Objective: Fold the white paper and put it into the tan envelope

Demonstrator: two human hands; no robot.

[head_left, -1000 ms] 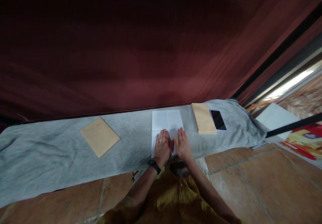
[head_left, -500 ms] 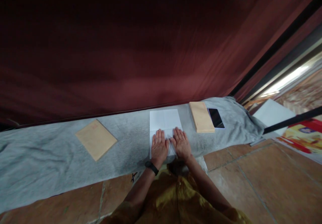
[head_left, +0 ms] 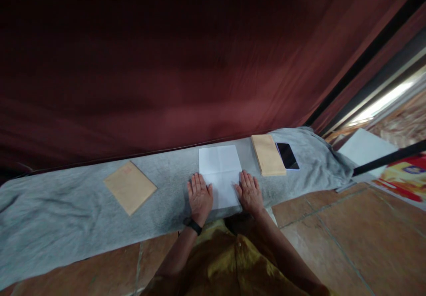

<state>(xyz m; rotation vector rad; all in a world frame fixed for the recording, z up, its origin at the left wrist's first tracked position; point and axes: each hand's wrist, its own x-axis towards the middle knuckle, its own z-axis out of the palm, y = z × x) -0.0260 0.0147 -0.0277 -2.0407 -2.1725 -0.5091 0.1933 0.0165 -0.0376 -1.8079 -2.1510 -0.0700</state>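
Observation:
A white sheet of paper (head_left: 220,158) with crossing fold creases lies open on a grey cloth (head_left: 173,180) in front of me. My left hand (head_left: 200,196) rests flat over the sheet's left edge, its fingers stretched out. At the right edge, my right hand (head_left: 250,193) lies flat too, fingers a little apart and thumb on the paper. Neither hand grips anything. Right of the sheet is a stack of brown envelopes (head_left: 268,155), with a phone (head_left: 287,156) beside it. Off to the left, another brown envelope (head_left: 130,188) lies at an angle.
A dark red curtain (head_left: 186,87) hangs along the far side of the cloth-covered surface. At the right stand dark metal bars (head_left: 366,61), a pale board (head_left: 361,147) and a red and yellow printed package (head_left: 404,176). Brown floor tiles (head_left: 319,225) lie below.
Both hands have spread apart over the paper, the left one to its left edge and the right one to its right edge. More of the sheet's creased middle now shows.

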